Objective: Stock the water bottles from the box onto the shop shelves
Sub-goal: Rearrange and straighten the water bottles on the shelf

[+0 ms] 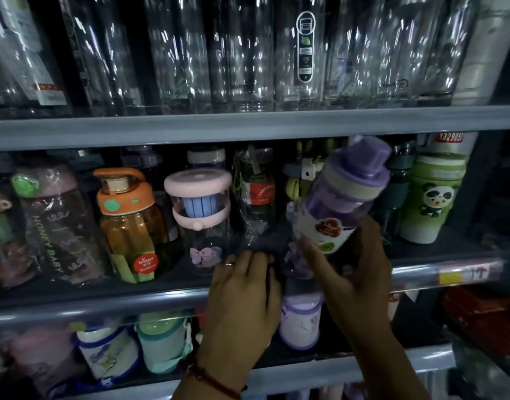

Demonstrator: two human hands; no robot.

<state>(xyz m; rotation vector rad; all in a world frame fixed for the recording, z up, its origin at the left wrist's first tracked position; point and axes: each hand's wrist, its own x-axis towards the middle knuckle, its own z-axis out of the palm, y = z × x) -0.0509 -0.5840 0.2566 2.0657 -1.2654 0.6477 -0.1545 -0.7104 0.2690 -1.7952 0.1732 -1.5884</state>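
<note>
Both forearms reach up from below. The left hand shows its back to the camera, fingertips bent forward; what they touch is too dark to tell. A red thread bracelet circles its wrist. The right hand grips the base of a tilted translucent purple plastic bottle, thumb across its front.

Bottle in right hand, tilted over middle shelf edge; left hand just left; panda bottle right, behind.
</note>
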